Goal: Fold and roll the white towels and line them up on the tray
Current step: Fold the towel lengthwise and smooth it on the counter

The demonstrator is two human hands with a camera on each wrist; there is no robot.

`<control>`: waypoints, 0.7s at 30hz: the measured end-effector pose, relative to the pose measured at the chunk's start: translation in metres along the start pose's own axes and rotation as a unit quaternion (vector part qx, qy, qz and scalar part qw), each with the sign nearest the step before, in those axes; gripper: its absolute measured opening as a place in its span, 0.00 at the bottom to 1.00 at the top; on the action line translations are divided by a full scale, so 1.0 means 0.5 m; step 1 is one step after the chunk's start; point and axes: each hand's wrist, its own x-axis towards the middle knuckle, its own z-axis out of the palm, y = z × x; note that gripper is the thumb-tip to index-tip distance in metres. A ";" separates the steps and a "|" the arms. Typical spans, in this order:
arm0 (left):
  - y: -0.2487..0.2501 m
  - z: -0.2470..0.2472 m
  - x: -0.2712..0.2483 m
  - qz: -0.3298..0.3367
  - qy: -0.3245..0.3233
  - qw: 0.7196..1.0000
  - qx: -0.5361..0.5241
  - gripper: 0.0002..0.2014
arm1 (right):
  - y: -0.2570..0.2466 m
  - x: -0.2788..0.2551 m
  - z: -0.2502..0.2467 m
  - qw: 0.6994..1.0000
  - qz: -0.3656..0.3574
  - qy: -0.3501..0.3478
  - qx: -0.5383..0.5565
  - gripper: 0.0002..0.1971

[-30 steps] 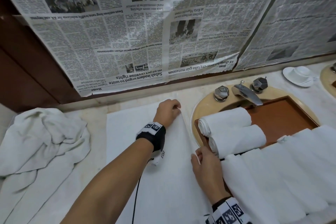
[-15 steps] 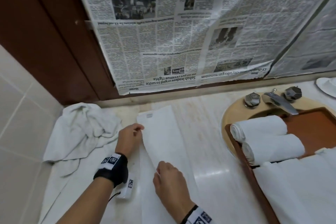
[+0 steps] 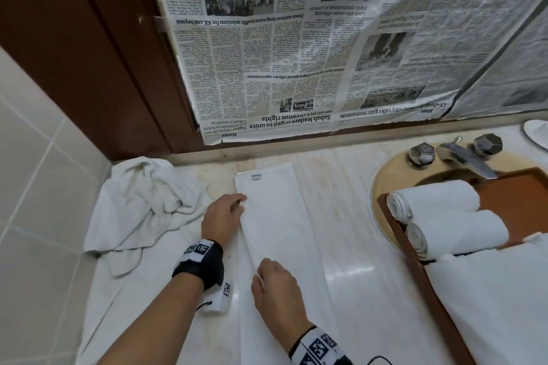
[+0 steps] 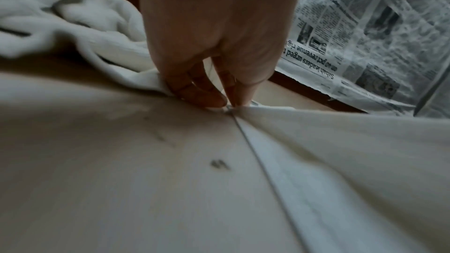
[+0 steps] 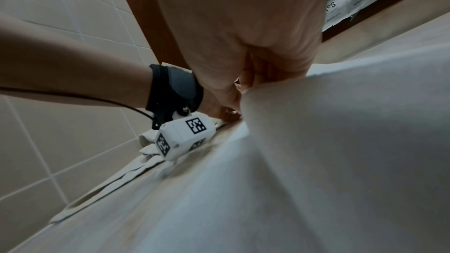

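on the marble counter a white towel lay flat, folded into a long narrow strip running away from the person, a small label near its far corner. left hand sat at the strip's left edge, about midway along; in the left wrist view thumb and fingertips were pinched together on the towel's hem, right at the counter surface. right hand was nearer the person on the same left edge, fingers curled, pinching the fabric; in the right wrist view the towel bunched up against the curled fingers, exact finger placement hard to tell. both wrists wore black bands with white marker blocks, the left one's block resting on the counter beside the strip.

left of the strip a crumpled pile of white towels lay against the tiled wall corner, touching the left hand's side in the wrist view. right of the strip, well apart, a wooden tray sat over the sink, with two rolled towels lined up side by side at its far end and more white towel lying across the tray nearer the person. tap with two faceted knobs stood behind the tray. newspaper covered the wall behind the counter.
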 end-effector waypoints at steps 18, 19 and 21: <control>-0.022 0.019 0.073 -0.014 -0.069 0.996 0.048 0.20 | 0.033 0.023 0.008 0.999 0.007 -0.009 0.045 0.07; -0.026 0.022 0.078 -0.018 -0.099 0.990 0.096 0.23 | 0.034 0.025 0.005 0.999 0.009 -0.010 0.052 0.07; -0.027 0.024 0.086 -0.031 -0.134 0.974 0.179 0.28 | 0.037 0.028 -0.003 0.998 0.003 -0.020 0.062 0.07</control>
